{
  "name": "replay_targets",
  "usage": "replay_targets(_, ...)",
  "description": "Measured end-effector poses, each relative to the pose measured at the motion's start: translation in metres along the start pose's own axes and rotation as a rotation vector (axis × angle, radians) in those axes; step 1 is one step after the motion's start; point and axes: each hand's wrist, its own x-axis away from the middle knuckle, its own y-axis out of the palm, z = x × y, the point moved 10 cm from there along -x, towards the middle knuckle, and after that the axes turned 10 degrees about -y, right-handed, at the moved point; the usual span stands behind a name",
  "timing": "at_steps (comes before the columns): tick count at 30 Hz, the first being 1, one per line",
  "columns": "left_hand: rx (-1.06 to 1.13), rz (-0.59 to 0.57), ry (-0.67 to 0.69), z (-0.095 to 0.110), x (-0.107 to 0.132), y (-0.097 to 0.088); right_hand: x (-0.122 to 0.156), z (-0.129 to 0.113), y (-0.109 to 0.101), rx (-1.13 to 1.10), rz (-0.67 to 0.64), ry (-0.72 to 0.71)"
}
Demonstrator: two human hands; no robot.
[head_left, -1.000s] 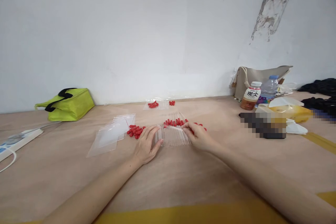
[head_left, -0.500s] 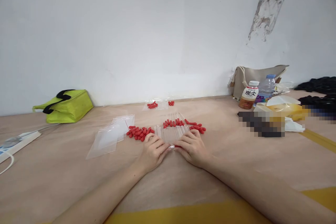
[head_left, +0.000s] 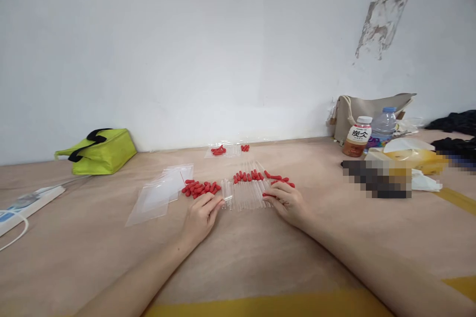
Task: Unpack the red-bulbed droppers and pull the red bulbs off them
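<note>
My left hand (head_left: 201, 215) pinches a thin clear tube (head_left: 228, 198), which points right across the left end of a row of clear tubes (head_left: 250, 194). In my right hand (head_left: 288, 202), closed at the row's right end, is a red rubber bulb (head_left: 265, 194) that pokes out past the fingertips. A pile of red bulbs (head_left: 199, 188) lies left of the tubes, near my left hand. Behind the row, several tubes with red bulbs (head_left: 248, 176) lie side by side, bulbs toward me. More red bulbs (head_left: 278, 177) rest just beyond my right hand.
Clear plastic bags (head_left: 159, 193) lie to the left. A bag with red-bulbed pieces (head_left: 224, 150) is by the wall. Far left are a lime-green bag (head_left: 107, 151) and a power strip (head_left: 33, 208); at right, a brown drink bottle (head_left: 357, 136), a water bottle (head_left: 385, 124) and a tissue pack (head_left: 412, 154).
My hands have moved apart from where they met in front of the tubes. The left went left with the clear tube, the right went right with the red bulb. The view shifted slightly.
</note>
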Motion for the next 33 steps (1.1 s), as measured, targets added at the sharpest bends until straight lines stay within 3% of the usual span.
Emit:
replay_targets(4, 0.050, 0.015, -0.062, -0.006, -0.004, 0.003, 0.001, 0.028, -0.007, -0.093, 0.086, 0.151)
replay_targets(8, 0.046, 0.085, -0.086, -0.013, -0.010, -0.003, 0.021, 0.085, -0.031, -0.035, 0.229, 0.395)
replay_targets(11, 0.064, 0.125, -0.099, -0.015, -0.020, -0.003, 0.038, 0.124, -0.041, 0.004, 0.253, 0.595)
replay_targets(13, 0.095, 0.135, -0.098, -0.012, -0.027, 0.001, 0.043, 0.136, -0.042, 0.016, 0.242, 0.669)
replay_targets(21, 0.122, 0.043, 0.062, 0.019, -0.034, 0.032, 0.035, 0.124, -0.016, -0.219, 0.095, 0.703)
replay_targets(33, 0.070, 0.003, 0.102, 0.020, -0.029, 0.038, 0.024, 0.120, -0.004, -0.067, -0.062, 0.735)
